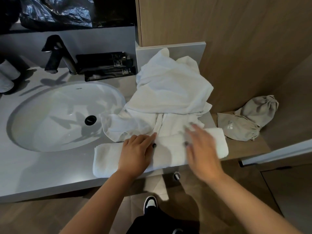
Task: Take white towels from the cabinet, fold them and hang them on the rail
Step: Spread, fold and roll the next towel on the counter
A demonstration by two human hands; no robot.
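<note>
Head view: L hand (136, 149) lying flat, fingers straight, pressing on long folded white terry towel (108, 157) at grey counter (42, 169) front edge. R hand (200, 149) blurred, fingers spread, lying over same towel's R part; actual contact unclear. Crumpled white towel heap (170, 92) sitting just beyond both hands. White oval sink (55, 114) lying L of L hand. Beige drawstring cloth bags (248, 119) lying R of R hand.
</note>
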